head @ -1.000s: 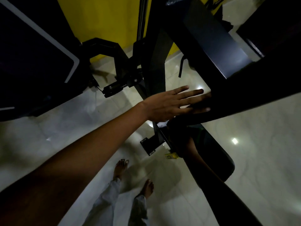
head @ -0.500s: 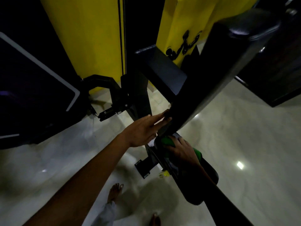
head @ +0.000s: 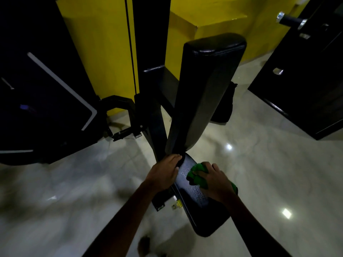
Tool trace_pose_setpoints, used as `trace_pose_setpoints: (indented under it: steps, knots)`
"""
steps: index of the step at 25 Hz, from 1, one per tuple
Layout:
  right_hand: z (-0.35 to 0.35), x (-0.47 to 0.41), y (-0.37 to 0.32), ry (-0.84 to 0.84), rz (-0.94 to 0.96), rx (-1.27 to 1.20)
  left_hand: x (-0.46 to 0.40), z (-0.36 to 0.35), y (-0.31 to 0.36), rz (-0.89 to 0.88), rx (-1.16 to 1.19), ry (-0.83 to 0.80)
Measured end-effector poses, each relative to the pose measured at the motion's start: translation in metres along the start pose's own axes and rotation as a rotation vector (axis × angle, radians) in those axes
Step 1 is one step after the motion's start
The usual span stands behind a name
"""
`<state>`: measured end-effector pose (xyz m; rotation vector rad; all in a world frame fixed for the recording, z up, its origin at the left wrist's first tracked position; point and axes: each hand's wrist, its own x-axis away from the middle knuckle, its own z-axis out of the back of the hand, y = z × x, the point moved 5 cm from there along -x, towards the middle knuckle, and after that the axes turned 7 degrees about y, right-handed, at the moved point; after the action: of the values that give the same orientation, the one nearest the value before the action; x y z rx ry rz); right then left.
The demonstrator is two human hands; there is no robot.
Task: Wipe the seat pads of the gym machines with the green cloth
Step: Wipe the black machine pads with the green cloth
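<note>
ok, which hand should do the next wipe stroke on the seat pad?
Right. The right hand already grips the green cloth on the seat pad. The left hand holds no cloth and rests at the pad's back edge, likely bracing.

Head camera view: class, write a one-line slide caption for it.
Right hand presses the green cloth onto the black seat pad while the left hand rests at its edge.
</note>
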<state>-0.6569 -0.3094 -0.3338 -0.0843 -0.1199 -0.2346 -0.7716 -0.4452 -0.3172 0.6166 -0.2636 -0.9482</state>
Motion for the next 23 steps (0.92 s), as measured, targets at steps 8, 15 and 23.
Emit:
trace_pose_setpoints:
  steps: [8,15,23]
  knots:
    - [-0.032,-0.02,0.044,-0.087,0.026,-0.097,0.013,-0.06,-0.026,0.258,0.043,0.004]
    - [-0.067,-0.066,0.079,-0.142,0.191,-0.134,0.005,-0.126,-0.034,0.521,0.051,0.158]
    - [-0.133,-0.137,0.089,-0.032,0.255,-0.206,-0.027,-0.204,-0.063,0.582,-0.041,0.286]
